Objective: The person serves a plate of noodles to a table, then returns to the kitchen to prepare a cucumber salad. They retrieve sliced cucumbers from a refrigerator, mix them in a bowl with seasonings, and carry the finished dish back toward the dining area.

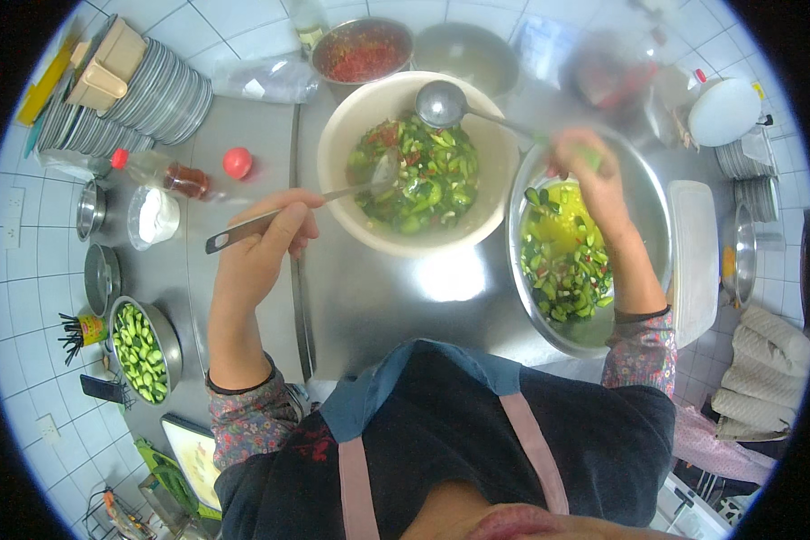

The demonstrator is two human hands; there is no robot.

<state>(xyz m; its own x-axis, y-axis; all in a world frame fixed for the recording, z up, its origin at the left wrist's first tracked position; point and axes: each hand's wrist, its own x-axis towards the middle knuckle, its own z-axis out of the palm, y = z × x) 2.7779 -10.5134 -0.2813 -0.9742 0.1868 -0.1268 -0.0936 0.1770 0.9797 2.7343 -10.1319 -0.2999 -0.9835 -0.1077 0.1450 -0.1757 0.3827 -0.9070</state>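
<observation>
My left hand (270, 223) grips the flat handle of a metal spoon (358, 191), whose bowl dips into a large cream basin (334, 175). Chopped green vegetables (428, 182) with red bits fill that basin's bottom, apparently in liquid. In my right hand (587, 169) is the green handle of a metal ladle (443, 104); the ladle's bowl is over the cream basin's far rim. Below my right hand and forearm stands a wide steel basin (651, 196). It contains chopped green pieces (567, 283) with red bits and yellow liquid, partly hidden by my arm.
A steel pot of red sauce (364, 57) stands behind the cream basin. Left are a bottle (169, 177), a round red object (237, 163), a tub of white powder (155, 214) and a steel bowl of cut cucumber (138, 351). Stacked plates (169, 94) rise at far left.
</observation>
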